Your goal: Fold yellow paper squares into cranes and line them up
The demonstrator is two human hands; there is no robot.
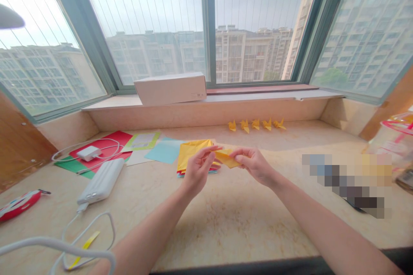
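Between my two hands is a small piece of folded yellow paper [229, 160], raised above the counter. My left hand [200, 166] pinches its left end, and the fingertips of my right hand [253, 162] grip its right end. Behind and beneath my left hand lies a stack of paper sheets [189, 154], yellow on top with red and blue edges showing below. Farther back, several folded yellow paper cranes [255, 124] stand in a row near the window ledge.
Coloured sheets [121, 138] and a white charger [88, 153] with cable lie at left. Nearer are a white power bank [102, 179] and a red-and-white object [22, 205]. A white box [171, 89] sits on the sill. A clear plastic container [395, 142] stands at right, beside a blurred-out patch.
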